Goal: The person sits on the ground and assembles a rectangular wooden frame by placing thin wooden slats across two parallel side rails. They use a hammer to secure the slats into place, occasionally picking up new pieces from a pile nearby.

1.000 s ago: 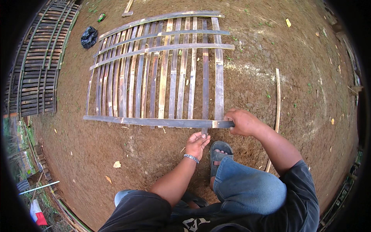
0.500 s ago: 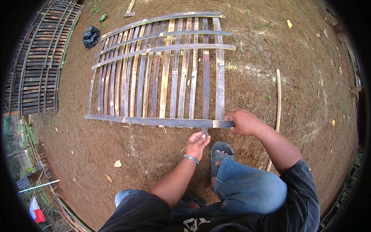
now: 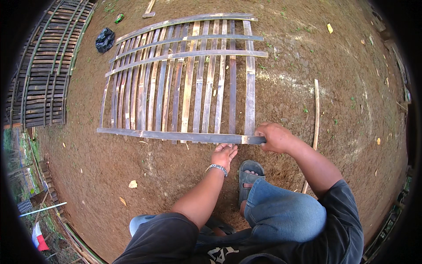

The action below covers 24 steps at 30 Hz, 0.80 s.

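Observation:
A lattice of upright bamboo slats (image 3: 190,88) lies on the ground ahead of me, with several bamboo strips crossing it. My right hand (image 3: 274,137) is closed around the right end of the near cross strip (image 3: 176,136). Just below that strip, my left hand (image 3: 224,155) has its fingers together at the lower end of a dark bamboo slat (image 3: 232,88), second from the right. The strip and my fingers hide that slat's tip. Three cross strips, the middle one (image 3: 184,38) among them, lie over the lattice's far part.
A loose bamboo strip (image 3: 316,114) lies on the soil to the right. Stacked bamboo lattice panels (image 3: 44,83) stand at the far left, near a black plastic bag (image 3: 105,40). My sandalled foot (image 3: 251,176) is close below the near strip.
My left hand has moved slightly away from me, up to the near strip. The slat end that stuck out below the strip has slid under it. My right hand keeps its hold.

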Each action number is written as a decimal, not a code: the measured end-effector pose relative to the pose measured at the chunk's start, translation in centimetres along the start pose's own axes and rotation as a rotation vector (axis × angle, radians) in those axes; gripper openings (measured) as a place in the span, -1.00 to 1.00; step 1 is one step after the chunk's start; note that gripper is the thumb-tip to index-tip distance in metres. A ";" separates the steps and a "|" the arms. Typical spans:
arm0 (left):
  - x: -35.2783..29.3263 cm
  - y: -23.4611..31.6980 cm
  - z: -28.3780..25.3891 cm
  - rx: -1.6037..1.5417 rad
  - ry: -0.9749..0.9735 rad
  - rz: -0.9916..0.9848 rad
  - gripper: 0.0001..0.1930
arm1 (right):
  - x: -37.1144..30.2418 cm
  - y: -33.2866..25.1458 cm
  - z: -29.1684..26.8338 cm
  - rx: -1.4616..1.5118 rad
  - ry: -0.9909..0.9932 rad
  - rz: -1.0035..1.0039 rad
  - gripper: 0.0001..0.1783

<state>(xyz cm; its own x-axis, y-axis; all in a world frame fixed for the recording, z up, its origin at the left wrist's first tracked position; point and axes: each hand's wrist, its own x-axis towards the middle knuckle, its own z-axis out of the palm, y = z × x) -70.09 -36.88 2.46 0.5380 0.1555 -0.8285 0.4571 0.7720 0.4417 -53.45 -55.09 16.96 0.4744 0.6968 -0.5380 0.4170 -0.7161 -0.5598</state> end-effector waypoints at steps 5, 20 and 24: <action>0.4 -0.2 0.9 -0.038 0.137 -0.002 -0.54 | 0.9 1.0 1.5 -0.061 -0.019 0.054 -0.64; -0.8 -1.5 0.2 -0.092 0.235 0.093 -0.17 | 3.0 3.1 5.6 -0.149 -0.033 0.115 -0.65; -0.9 -1.2 -1.2 -0.079 0.240 0.099 -0.16 | 3.3 4.0 7.0 -0.198 0.024 0.086 -0.66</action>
<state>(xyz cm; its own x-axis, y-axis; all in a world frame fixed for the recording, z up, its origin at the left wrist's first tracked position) -71.97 -37.16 2.23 0.3894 0.3671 -0.8447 0.3490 0.7899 0.5042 -55.64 -55.33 8.55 0.5322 0.6330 -0.5621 0.5173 -0.7688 -0.3760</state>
